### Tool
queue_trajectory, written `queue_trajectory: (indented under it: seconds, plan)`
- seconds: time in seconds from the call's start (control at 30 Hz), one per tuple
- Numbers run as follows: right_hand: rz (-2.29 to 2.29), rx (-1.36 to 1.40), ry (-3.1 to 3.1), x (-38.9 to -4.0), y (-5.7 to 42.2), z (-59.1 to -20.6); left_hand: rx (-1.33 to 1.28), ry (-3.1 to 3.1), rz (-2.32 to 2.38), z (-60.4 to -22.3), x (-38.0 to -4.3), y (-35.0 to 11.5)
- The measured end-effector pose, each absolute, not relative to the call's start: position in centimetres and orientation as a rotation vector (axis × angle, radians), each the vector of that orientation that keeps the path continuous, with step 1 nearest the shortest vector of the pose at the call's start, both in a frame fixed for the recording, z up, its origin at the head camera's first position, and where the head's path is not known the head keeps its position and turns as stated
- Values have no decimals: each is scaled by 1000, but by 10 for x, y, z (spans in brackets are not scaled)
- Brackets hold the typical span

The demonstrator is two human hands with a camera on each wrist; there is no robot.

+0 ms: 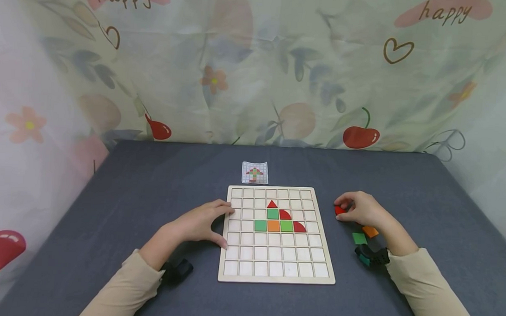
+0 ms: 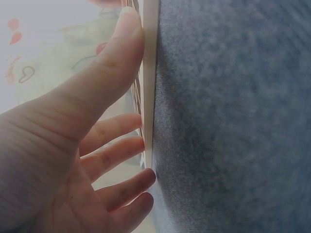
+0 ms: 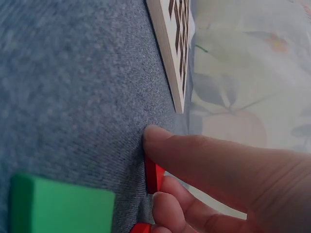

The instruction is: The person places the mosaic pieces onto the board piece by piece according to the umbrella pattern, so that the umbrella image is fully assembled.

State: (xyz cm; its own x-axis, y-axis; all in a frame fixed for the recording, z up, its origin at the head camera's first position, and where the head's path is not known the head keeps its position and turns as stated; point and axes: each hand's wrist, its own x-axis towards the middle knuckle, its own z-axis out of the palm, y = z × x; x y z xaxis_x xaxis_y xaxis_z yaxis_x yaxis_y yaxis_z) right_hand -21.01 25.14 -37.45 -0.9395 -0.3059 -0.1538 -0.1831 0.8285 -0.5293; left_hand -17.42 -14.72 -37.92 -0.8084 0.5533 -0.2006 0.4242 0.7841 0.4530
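A wooden grid board (image 1: pixel 274 276) lies mid-table. In its cells sit a red triangle (image 1: pixel 272 204), green squares (image 1: pixel 273 214), an orange square (image 1: pixel 273 225) and two red quarter-circles (image 1: pixel 285 215). My left hand (image 1: pixel 202 221) rests at the board's left edge, thumb and fingers spread along the rim. Right of the board, my right hand (image 1: pixel 360 208) pinches a red block (image 3: pixel 154 175) low at the cloth; its full shape is hidden by the fingers. Another bit of red (image 3: pixel 141 228) shows below them in the right wrist view.
Near my right wrist lie an orange block (image 1: pixel 370 232) and a green block (image 1: pixel 359 238), with more green partly behind the wrist strap (image 1: pixel 373 256). A small pattern card (image 1: pixel 255 173) lies beyond the board's far edge. Printed curtains hang behind the dark cloth.
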Motion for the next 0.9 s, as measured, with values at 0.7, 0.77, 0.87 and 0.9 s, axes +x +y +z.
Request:
queue_trajectory:
  seconds: [0.7, 0.77, 0.87, 0.9]
  plan:
    - [-886, -318, 2833, -204, 245, -367, 725, 2651, 565, -378, -174, -146]
    - [-912, -330, 2837, -203, 244, -366, 726, 2650, 567, -378, -174, -146]
    - [-953, -357, 2849, -202, 241, -366, 720, 2646, 575, -378, -174, -146]
    - [-967, -370, 2852, -201, 239, -365, 720, 2644, 576, -378, -174, -146]
